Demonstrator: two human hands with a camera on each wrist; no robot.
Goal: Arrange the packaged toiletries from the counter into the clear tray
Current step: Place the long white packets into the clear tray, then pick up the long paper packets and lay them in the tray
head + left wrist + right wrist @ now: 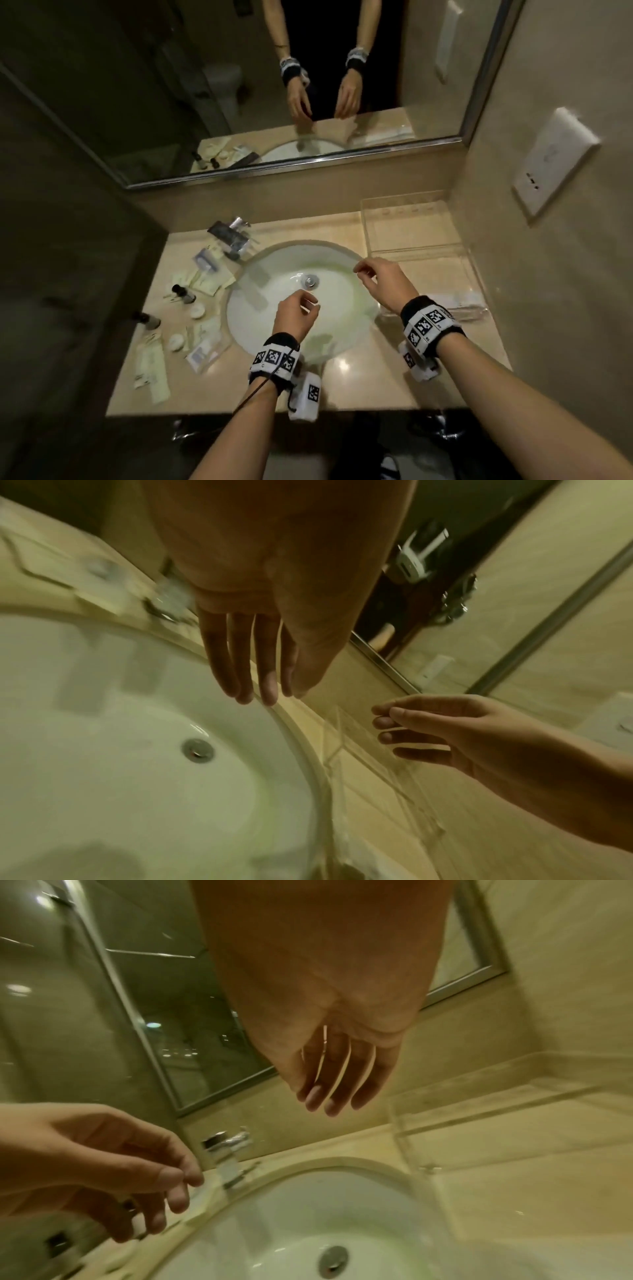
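The fingers (267, 669) of the left hand (296, 317) hang straight and loose over the sink (329, 346), holding nothing; those of the right hand (383, 281) are likewise slack, lightly curved, empty, poised above the basin's right rim just short of the clear tray (411, 236); neither hand touches anything I can make out. Outward from there, both wrists wear marker bands, and both forearms reach in from the near edge of the counter (376, 383), roughly level, palms down, the right set further forward than the left.

The packaged toiletries (202, 274) lie scattered on the left side of the counter, well apart from the tray on the far right, with the basin between them; a long pale packet (459, 301) seems to sit already in the tray's near section, though the clear walls make that hard to judge.

As for trouble, I'd reckon the carry across the open bowl is the weak spot; a thin slippery sachet pinched loosely could drop into the sink; the small bottles (183, 293) standing among the packets could be knocked over by a careless reach; and the tray's transparent wall is easy to misjudge, so a packet may catch its edge and land outside.
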